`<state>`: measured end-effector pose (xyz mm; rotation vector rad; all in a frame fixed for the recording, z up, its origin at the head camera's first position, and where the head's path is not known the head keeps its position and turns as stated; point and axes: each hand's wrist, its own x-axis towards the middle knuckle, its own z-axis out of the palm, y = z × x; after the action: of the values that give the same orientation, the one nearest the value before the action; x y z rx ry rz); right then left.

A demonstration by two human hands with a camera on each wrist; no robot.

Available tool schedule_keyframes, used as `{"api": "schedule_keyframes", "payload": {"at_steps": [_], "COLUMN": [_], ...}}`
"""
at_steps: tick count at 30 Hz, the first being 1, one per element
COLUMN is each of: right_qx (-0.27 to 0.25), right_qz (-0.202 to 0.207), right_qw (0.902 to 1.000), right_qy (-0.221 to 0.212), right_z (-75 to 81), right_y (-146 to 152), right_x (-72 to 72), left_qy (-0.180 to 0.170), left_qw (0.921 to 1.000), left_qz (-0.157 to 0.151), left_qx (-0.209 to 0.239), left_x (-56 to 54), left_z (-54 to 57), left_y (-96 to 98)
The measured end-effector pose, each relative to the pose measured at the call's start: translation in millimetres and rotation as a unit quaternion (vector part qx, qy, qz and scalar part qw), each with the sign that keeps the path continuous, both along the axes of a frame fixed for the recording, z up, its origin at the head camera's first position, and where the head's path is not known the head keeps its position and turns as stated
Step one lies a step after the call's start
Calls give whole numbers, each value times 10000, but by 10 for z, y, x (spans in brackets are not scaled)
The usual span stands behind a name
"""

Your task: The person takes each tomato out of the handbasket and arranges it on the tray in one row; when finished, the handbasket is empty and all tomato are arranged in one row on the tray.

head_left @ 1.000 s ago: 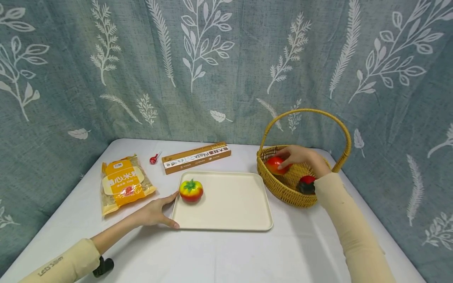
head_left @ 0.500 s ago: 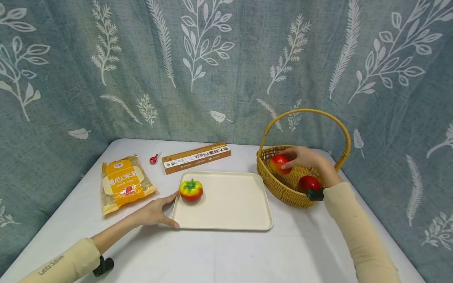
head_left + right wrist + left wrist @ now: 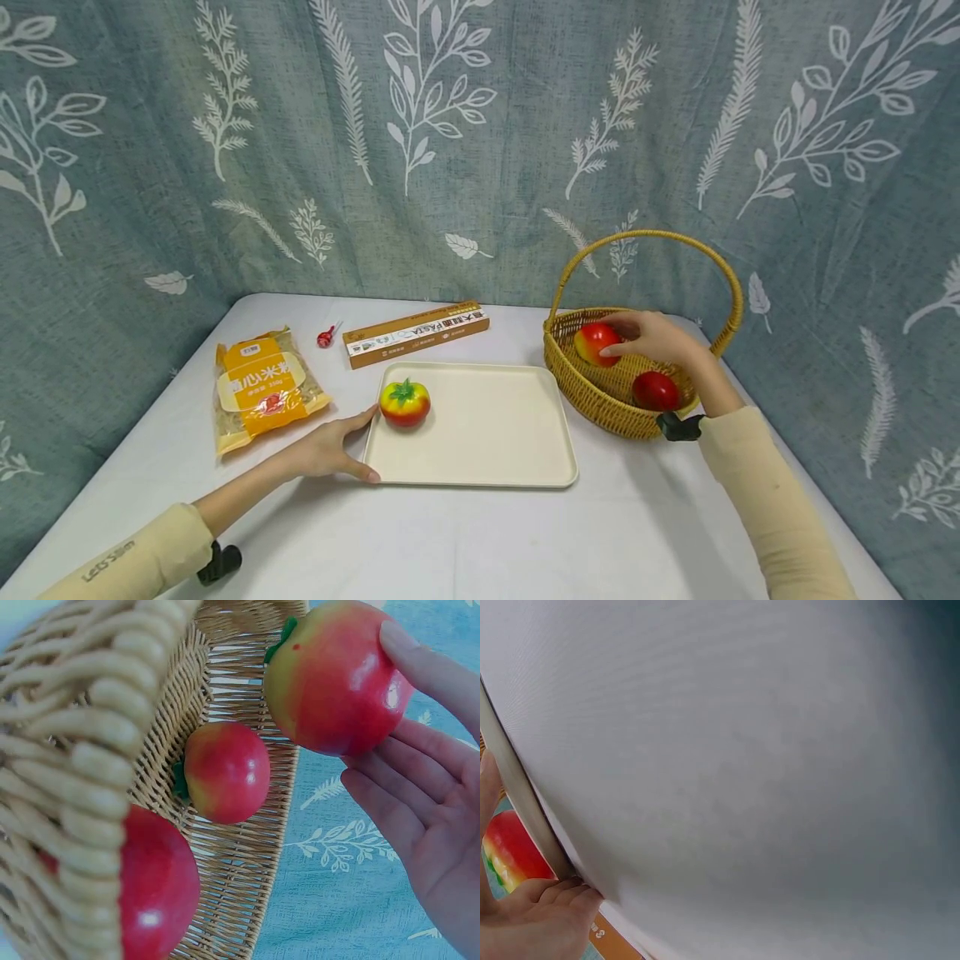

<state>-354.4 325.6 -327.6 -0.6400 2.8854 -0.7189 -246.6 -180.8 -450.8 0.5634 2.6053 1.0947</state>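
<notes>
My right hand [image 3: 651, 335] grips a red and yellow tomato [image 3: 337, 679] with a green leafy top, thumb on one side and fingers on the other. In the head view it overlaps the inside of the wicker basket [image 3: 600, 408]. A smaller red-yellow fruit [image 3: 229, 772] with a green top and a dark red round fruit [image 3: 656, 391] lie in the basket. At the left, my left hand [image 3: 330, 450] rests against the cream tray [image 3: 480, 429], fingers at its left edge and thumb at the near corner. Another tomato [image 3: 405, 403] sits on the tray's left side.
The basket's tall handle [image 3: 652, 233] arches over it. Behind the tray lies a long brown pasta box [image 3: 416, 333], with a red lollipop [image 3: 326, 337] beside it. A yellow bag of rice noodles [image 3: 266, 387] lies left of the tray. A patterned curtain [image 3: 480, 150] surrounds the table.
My right hand has shifted slightly right with the tomato, and its wrist and forearm have swung right and nearer, uncovering more of the dark red fruit. The left hand and tray stay put.
</notes>
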Motion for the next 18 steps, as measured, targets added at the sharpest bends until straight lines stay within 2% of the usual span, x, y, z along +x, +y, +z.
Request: {"api": "schedule_keyframes", "payload": {"at_steps": [8,18], "right_qx": [-672,-1179], "right_qz": [-98,-154], "right_qw": [9976,9923], "right_qy": [120,332], "right_z": [-42,-113], "right_y": [46,-9], "right_x": [145,306], "left_qy": [-18,7], "left_qw": [10000,10000], "left_qz": [-26,-26], "left_qx": [4,-7], "left_x": [-3,2], "left_z": [-2,10], "left_y": [5,-4]}}
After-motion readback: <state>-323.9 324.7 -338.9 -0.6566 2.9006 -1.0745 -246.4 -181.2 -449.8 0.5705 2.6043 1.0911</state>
